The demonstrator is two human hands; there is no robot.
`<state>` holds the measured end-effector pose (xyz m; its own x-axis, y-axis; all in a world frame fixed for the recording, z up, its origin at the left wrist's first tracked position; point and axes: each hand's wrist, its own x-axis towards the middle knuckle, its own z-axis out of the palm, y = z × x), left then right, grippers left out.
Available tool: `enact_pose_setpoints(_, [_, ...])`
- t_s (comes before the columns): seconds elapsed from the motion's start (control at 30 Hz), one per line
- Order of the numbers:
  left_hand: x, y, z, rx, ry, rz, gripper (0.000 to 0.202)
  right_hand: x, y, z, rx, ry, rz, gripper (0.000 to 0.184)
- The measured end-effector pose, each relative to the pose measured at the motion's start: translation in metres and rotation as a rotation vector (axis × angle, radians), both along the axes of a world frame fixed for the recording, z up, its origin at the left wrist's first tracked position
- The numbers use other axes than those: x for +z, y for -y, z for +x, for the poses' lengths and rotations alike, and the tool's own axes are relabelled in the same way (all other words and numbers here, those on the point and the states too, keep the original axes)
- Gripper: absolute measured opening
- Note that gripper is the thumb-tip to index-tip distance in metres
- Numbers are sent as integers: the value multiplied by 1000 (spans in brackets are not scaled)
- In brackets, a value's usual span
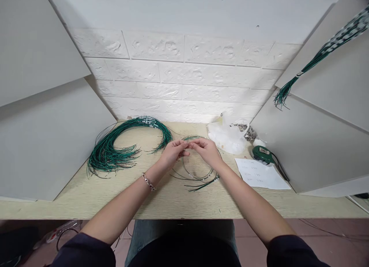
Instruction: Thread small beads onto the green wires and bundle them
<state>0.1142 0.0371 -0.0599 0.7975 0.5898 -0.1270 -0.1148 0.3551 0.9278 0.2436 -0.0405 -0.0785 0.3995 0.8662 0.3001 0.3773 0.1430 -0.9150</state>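
My left hand (pixel 174 151), with a silver bracelet at the wrist, and my right hand (pixel 208 151) meet fingertip to fingertip above the middle of the table. Each is closed in a pinch on a thin green cord; the exact spot they grip is hidden by the fingers. Below them the cord loop (pixel 186 168) curves round on the wood, with small white beads along its lower right part. Several cut-looking green ends (pixel 198 188) stick out toward the front. To the left lies a thick curved bundle of green cords (pixel 108 151) with white beads at its top.
At the back right are a white plastic bag (pixel 226 138) and a clear bag of small metallic pieces (pixel 250 133). A green tape measure (pixel 263 155) rests by a handwritten paper sheet (pixel 259 174). Another tied cord bundle (pixel 317 59) hangs by the right panel (pixel 325 144).
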Motion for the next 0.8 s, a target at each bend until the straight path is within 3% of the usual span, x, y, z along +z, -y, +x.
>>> enact_pose_setpoints(0.13, [0, 1, 1, 14, -28, 97, 22, -2, -1, 1, 22, -5, -21, 17])
enact_pose_setpoints(0.37, [4, 4, 2, 14, -70, 221, 24, -1, -2, 0, 28, -190, -30, 13])
enact_pose_setpoints(0.6, [5, 4, 1, 38, -138, 473, 21, 2, -1, -1, 173, -925, -22, 10])
enact_pose_setpoints(0.8, [-1, 1, -1, -54, -221, 627, 18, 2, -1, 2, 159, -1171, -116, 3])
